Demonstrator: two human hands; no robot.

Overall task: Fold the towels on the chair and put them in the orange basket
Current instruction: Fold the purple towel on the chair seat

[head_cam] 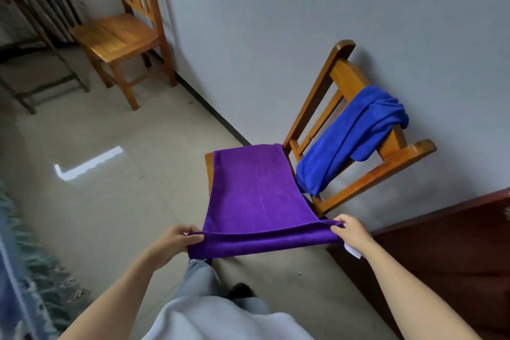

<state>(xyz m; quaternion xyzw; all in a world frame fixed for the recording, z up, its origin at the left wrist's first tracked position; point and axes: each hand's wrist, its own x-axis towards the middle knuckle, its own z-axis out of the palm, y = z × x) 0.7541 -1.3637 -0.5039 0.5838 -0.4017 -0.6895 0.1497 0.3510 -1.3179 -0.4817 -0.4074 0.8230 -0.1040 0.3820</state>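
Grey wall is backing the chair (386, 146) whose seat is carrying the purple towel (248, 188), long axis running away from the person; left hand (172, 240) and right hand (352, 232) are pinching its near corners, equally near; blue towel (350, 135) is draping over the backrest.

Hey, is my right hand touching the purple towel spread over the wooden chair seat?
Touching. The head view shows the right hand pinching a near corner of the purple towel between thumb and fingers.

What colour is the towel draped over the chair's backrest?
Blue, seen best in the head view.
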